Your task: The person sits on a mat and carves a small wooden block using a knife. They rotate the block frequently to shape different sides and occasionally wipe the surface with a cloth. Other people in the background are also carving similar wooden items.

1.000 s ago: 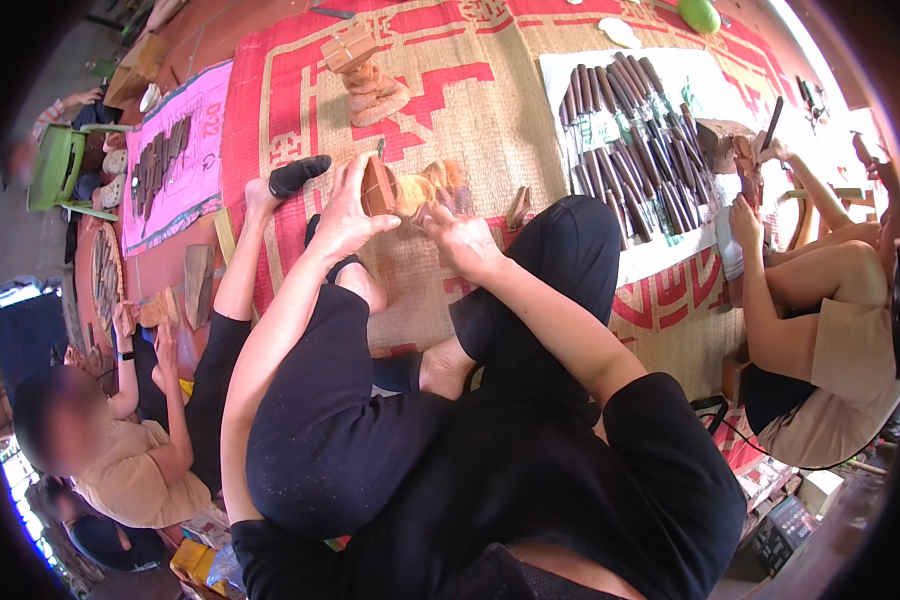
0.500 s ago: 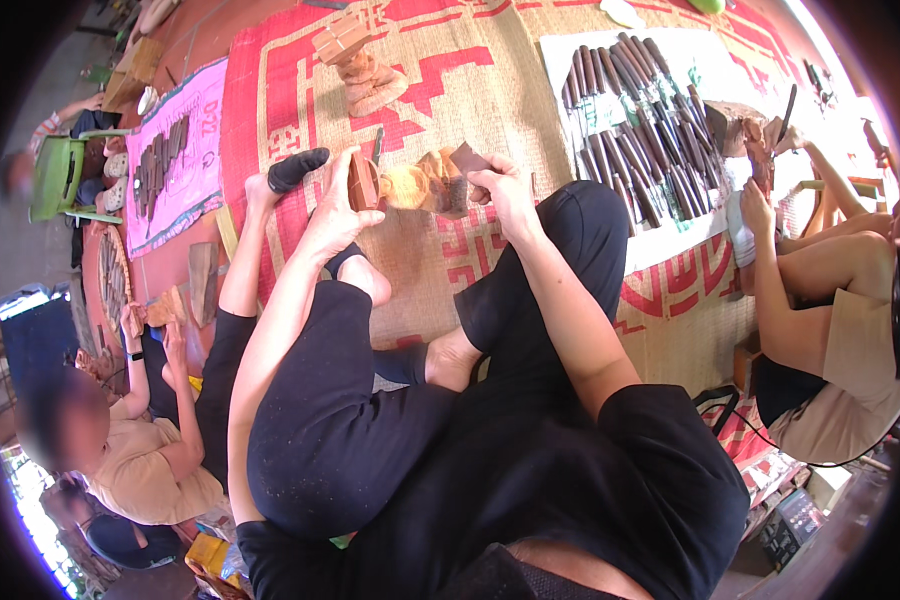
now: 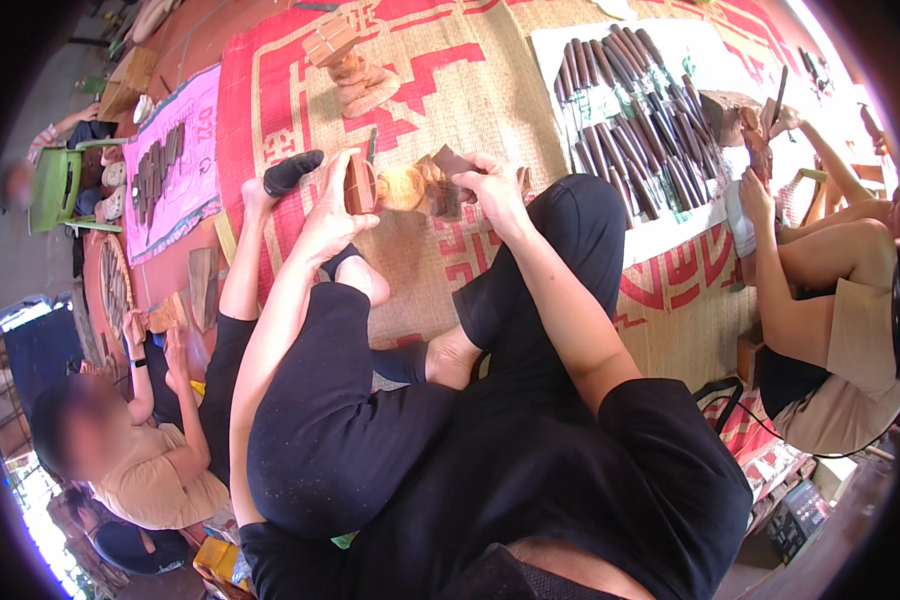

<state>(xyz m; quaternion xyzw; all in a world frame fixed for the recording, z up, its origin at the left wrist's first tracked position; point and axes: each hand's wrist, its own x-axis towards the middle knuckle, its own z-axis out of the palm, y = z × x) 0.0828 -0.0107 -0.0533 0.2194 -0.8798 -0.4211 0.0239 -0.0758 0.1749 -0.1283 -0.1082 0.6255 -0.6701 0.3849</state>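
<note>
head view, seen from far off where i run the rig: i count two bare hands at work, one on each side of one wood carving (image 3: 402, 188). the carving lies sideways between them, above the woven mat (image 3: 410, 285), with a red-brown block at its left end and a round yellow part in the middle. the left hand (image 3: 335, 212) has its thumb and fingers wrapped around that block. the right hand (image 3: 495, 188) pinches one small dark flat piece (image 3: 455, 160) between thumb and fingers, close to the carving's right end. i cannot tell if the piece touches the wood.

one more carved figure (image 3: 365, 88) is farther up the mat, with a block at its top end.

i count three other people. the one on the left holds one wood piece (image 3: 167, 313) in two hands. the one on the right holds one reddish carving (image 3: 757, 150). the third is far off at the upper left, by one green chair (image 3: 55, 195).

one round tray (image 3: 124, 258) on the left has many thin pieces in it, too small to count. one pink cloth (image 3: 188, 198) has a small bunch of dark tools (image 3: 158, 170). one white cloth (image 3: 660, 232) has rows of dark-handled tools (image 3: 655, 135), well over twenty.
</note>
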